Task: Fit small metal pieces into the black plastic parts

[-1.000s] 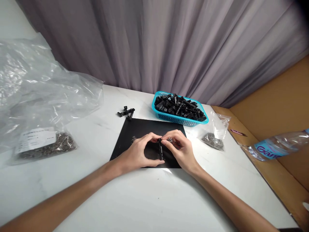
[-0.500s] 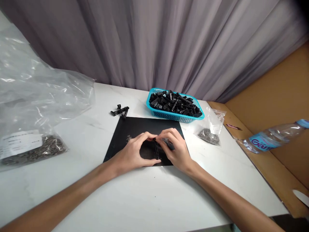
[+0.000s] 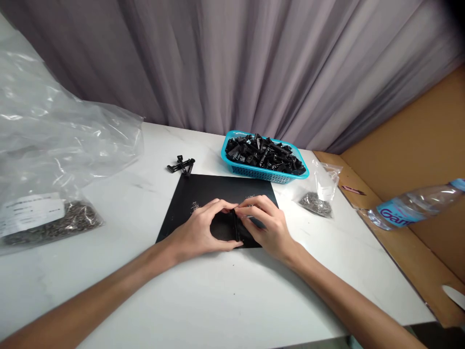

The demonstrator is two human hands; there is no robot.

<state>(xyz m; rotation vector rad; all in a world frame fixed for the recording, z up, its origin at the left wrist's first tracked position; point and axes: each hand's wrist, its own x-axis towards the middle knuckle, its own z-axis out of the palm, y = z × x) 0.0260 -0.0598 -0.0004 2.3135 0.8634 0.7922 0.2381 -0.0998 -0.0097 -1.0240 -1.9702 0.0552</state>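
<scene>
Head view: from my remote seat I see the left hand (image 3: 201, 227) grasping a slim black plastic bar (image 3: 238, 230) lengthwise, thumb at the near end and fingers at the far one. The bar is above a flat black rectangular mat (image 3: 203, 186). The right hand (image 3: 271, 223) has its fingertips pinched together at the bar's far end; I can't tell what they grip. Small silvery metal bits (image 3: 195, 206) lie beside the left hand, and a bright-blue plastic basket (image 3: 254, 172) of black pieces stands beyond the mat.
</scene>
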